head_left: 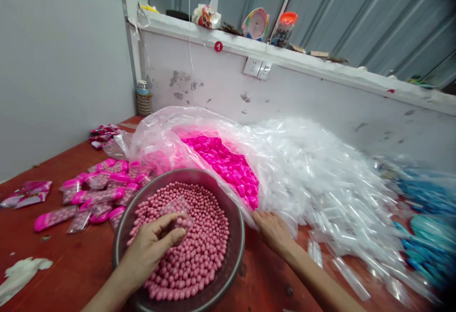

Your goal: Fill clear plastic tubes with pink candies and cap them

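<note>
My left hand [153, 245] is closed around a small clear plastic container [181, 214] with pink beads inside, held over a round metal bowl [119, 236]. Pink beads [199, 255] fill much of the bowl. To the right, my right hand [272, 229] has its fingers closed at the edge of a large clear plastic bag [199, 117], seemingly pinching its film. Bright pink plastic caps [228, 165] lie heaped in the bag's opening. Left of the bowl are several bead-filled containers with pink caps [99, 195].
A big pile of clear empty containers [320, 174] spreads at the right, with blue packs [427, 198] beyond. On the red table [78, 264] lie a pink packet [32, 192] and a white scrap [23, 274]. A bottle [143, 98] stands by the wall under a cluttered ledge [235, 41].
</note>
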A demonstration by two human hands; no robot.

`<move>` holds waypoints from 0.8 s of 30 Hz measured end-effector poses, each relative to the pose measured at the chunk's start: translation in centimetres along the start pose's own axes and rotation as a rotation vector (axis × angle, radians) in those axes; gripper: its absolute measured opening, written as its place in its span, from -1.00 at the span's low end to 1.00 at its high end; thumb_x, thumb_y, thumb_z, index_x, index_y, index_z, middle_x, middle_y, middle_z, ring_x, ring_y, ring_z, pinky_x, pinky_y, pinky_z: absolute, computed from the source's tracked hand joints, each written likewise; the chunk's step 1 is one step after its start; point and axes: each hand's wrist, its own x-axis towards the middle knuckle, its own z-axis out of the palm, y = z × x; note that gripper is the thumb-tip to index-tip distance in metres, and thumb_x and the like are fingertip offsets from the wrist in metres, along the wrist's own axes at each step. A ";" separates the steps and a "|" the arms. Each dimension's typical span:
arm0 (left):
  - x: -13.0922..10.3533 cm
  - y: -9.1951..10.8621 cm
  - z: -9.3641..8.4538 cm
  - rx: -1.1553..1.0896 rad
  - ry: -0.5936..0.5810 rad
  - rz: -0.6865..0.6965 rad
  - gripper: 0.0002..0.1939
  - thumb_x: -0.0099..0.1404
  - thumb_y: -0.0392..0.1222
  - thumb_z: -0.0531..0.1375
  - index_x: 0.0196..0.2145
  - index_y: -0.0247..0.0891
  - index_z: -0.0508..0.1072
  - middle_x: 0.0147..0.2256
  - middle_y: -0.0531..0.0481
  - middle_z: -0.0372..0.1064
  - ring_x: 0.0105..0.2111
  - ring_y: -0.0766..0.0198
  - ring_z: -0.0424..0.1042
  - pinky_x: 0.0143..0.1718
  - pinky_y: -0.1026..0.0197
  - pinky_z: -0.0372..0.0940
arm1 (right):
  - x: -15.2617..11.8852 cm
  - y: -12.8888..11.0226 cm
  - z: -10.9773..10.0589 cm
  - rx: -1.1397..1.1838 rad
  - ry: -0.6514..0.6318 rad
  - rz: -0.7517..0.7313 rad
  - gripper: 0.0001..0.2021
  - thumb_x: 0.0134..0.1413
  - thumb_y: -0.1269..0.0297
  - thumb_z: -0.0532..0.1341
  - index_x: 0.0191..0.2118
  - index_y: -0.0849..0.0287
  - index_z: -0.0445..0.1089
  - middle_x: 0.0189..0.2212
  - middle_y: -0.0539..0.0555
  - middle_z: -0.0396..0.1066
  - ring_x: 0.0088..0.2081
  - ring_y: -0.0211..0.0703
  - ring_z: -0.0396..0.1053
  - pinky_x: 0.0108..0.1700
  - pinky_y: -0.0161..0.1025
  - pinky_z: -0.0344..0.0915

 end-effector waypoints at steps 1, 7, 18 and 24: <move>0.0 0.0 0.0 0.009 -0.001 0.004 -0.62 0.11 -0.08 0.20 -0.10 -0.24 0.39 -0.16 -0.02 0.40 -0.14 0.16 0.36 -0.16 0.24 0.33 | 0.1 0.4 -1.4 0.065 -0.073 -0.031 -0.78 -0.07 0.42 0.15 -0.21 0.20 0.34 -0.33 0.14 0.45 -0.30 -0.03 0.40 -0.30 -0.22 0.22; 0.0 0.3 0.0 0.052 0.009 0.043 -0.64 0.13 -0.09 0.19 -0.11 -0.22 0.41 -0.24 -0.02 0.43 -0.17 0.16 0.37 -0.16 0.23 0.33 | 6.7 1.6 -10.3 0.442 0.054 -0.200 -0.71 0.16 0.18 -0.02 -0.18 0.16 0.37 -0.27 0.07 0.45 -0.29 -0.19 0.40 -0.27 -0.33 0.26; 0.1 0.2 -0.2 -0.207 0.078 0.064 -0.65 0.16 -0.08 0.16 -0.08 -0.18 0.40 -0.07 -0.03 0.37 -0.04 0.12 0.32 -0.08 0.17 0.31 | 21.5 -1.3 -5.7 0.237 0.095 -0.190 -0.81 0.11 0.31 0.10 -0.19 0.23 0.38 -0.20 0.12 0.41 -0.15 -0.13 0.34 -0.10 -0.17 0.23; 0.0 0.9 -0.1 -0.062 0.081 0.152 -0.67 0.18 -0.12 0.14 -0.11 -0.24 0.44 -0.09 -0.06 0.40 -0.05 0.10 0.32 -0.06 0.14 0.29 | 21.4 -0.9 -6.3 0.284 0.102 -0.171 -0.83 0.07 0.27 0.15 -0.36 0.28 0.37 -0.37 0.06 0.39 -0.34 -0.24 0.34 -0.25 -0.25 0.25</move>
